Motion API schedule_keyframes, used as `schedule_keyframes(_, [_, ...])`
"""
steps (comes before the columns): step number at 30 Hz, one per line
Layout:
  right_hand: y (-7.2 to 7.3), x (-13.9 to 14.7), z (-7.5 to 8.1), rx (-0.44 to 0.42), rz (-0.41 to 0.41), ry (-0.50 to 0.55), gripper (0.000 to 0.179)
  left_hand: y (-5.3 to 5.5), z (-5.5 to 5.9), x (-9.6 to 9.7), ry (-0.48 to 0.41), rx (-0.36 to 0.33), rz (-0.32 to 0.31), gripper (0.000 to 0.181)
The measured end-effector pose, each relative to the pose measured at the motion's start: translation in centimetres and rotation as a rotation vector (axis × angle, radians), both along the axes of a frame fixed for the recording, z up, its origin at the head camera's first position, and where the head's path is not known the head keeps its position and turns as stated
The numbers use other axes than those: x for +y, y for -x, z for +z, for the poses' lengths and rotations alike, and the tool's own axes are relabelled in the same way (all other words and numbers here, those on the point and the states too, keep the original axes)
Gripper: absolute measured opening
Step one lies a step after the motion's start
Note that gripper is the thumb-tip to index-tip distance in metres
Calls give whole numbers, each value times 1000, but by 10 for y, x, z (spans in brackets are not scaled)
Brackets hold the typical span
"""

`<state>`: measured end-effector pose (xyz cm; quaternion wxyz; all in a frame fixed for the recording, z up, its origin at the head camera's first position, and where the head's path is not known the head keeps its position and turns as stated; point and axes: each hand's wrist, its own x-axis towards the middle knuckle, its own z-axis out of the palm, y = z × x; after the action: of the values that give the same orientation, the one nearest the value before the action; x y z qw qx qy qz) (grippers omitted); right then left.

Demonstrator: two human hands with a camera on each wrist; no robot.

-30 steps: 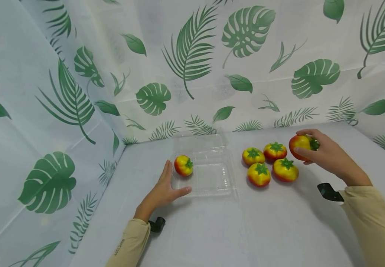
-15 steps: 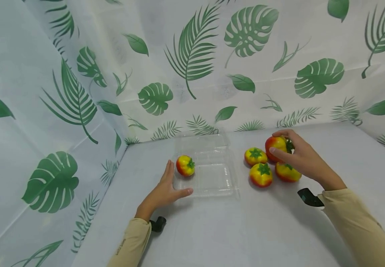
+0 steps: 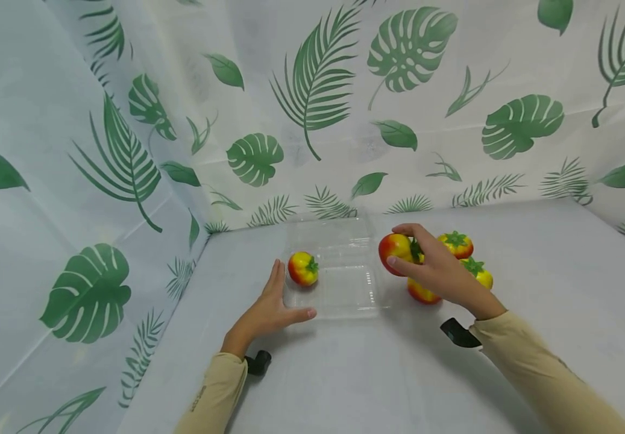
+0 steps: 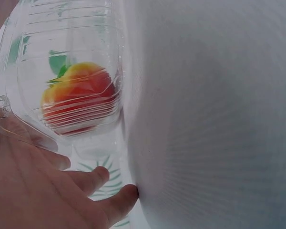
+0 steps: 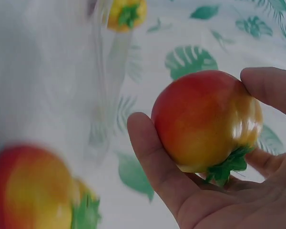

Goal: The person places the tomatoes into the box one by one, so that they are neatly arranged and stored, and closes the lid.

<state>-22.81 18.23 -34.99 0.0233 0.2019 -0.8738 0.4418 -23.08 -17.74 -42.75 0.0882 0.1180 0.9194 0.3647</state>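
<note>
My right hand (image 3: 445, 274) grips a red-and-yellow toy persimmon (image 3: 392, 254) with a green leafy cap, held up near the right side of a clear plastic clamshell box (image 3: 345, 289). In the right wrist view, thumb and fingers span the persimmon (image 5: 200, 119) from opposite sides. Another persimmon (image 3: 302, 269) lies tipped on its side in the left part of the box, whose lid lies back behind it. Along the box's left side my left hand (image 3: 263, 310) rests with fingers straight and thumb spread at the front corner. The left wrist view shows that persimmon (image 4: 81, 98) through the plastic wall.
More persimmons stand on the white table (image 3: 345, 386) right of the box: one at the back (image 3: 457, 244), one at the right (image 3: 483, 276) and one at the front (image 3: 423, 292), partly behind my right hand. A leaf-patterned curtain (image 3: 312, 90) rises behind.
My right hand has carried its persimmon leftward over the group of persimmons, up to the box's right edge. The left hand has stayed at the box's left side.
</note>
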Motion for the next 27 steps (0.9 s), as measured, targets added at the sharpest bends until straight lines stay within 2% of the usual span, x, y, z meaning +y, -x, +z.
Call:
schedule_keyframes(8, [6, -55, -10, -43, 69, 36, 66, 0, -4, -1, -11, -11, 20, 132])
schedule_keyframes(14, [8, -89, -18, -17, 112, 91, 63, 0, -2, -1, -18, -12, 17, 133])
schedule_keyframes(20, [8, -115, -28, 13, 147, 98, 61, 0, -2, -1, -16, -5, 3, 133])
schedule_keyframes(27, [7, -136, -39, -20, 157, 63, 58, -1, 0, -1, -28, 12, -6, 133])
